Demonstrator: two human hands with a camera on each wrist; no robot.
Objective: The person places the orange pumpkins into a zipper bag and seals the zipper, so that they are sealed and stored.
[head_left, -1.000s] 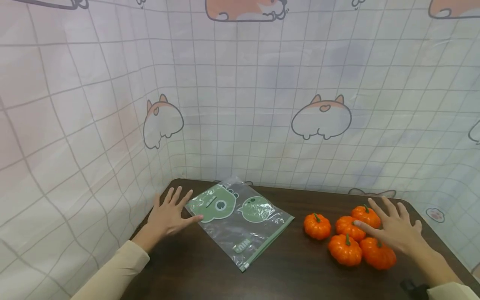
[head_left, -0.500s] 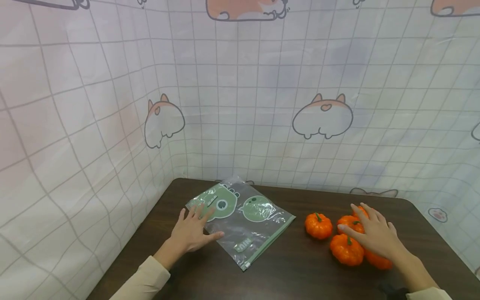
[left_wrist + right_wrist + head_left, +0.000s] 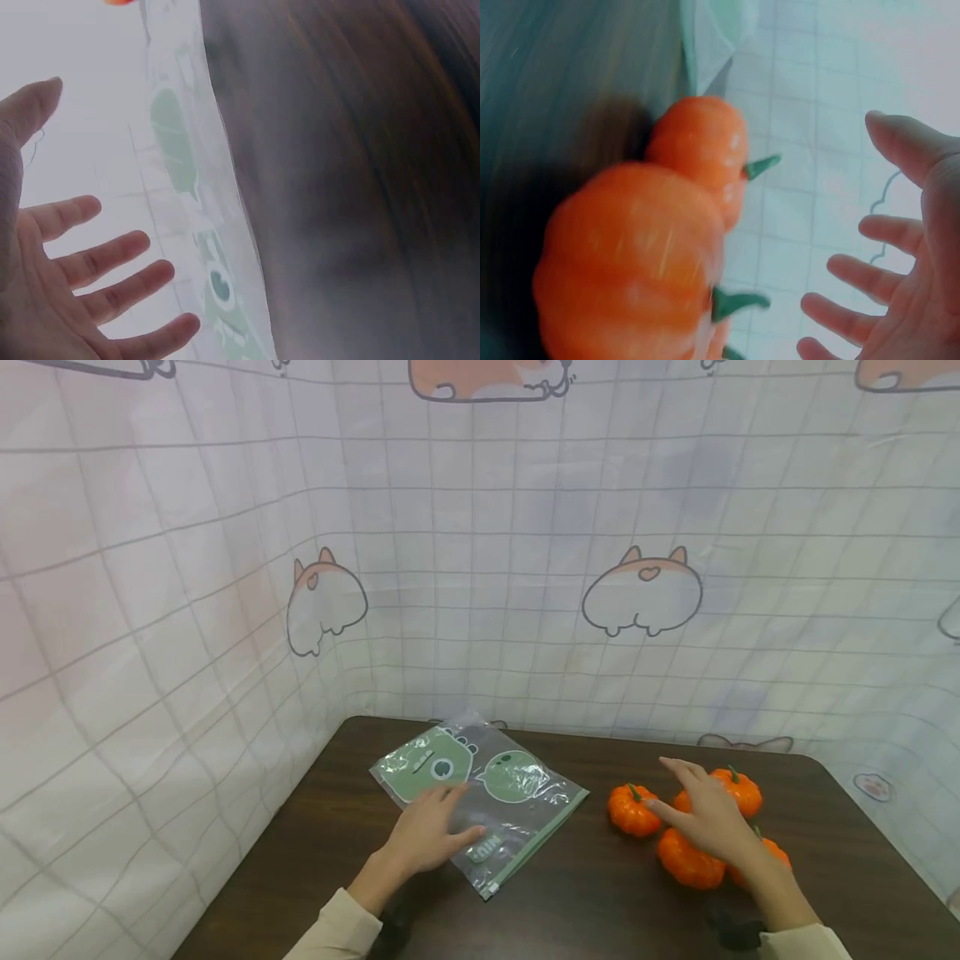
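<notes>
A clear zip bag (image 3: 543,777) printed with green cartoon figures lies flat on the dark table, its green zip edge facing front right. My left hand (image 3: 423,831) hovers over the bag's near left side, fingers spread and holding nothing. The left wrist view shows the same hand (image 3: 90,277) apart from the bag (image 3: 176,142). Above the cluster of small orange pumpkins (image 3: 690,860) is my right hand (image 3: 712,818), its fingers extended and partly hiding several of them. One pumpkin (image 3: 632,812) sits at the cluster's left. In the right wrist view, the hand (image 3: 900,285) is apart from a pumpkin (image 3: 630,262).
A dark wooden table (image 3: 570,910) carries everything. Behind it and along the left hangs a white grid-patterned cloth (image 3: 480,568) with cartoon dogs. Dark bands show at both wrists by the beige sleeves (image 3: 341,927).
Both hands have moved inward: the left to the right and nearer, over the bag, the right leftward across the pumpkins. The bag and pumpkins stay in place.
</notes>
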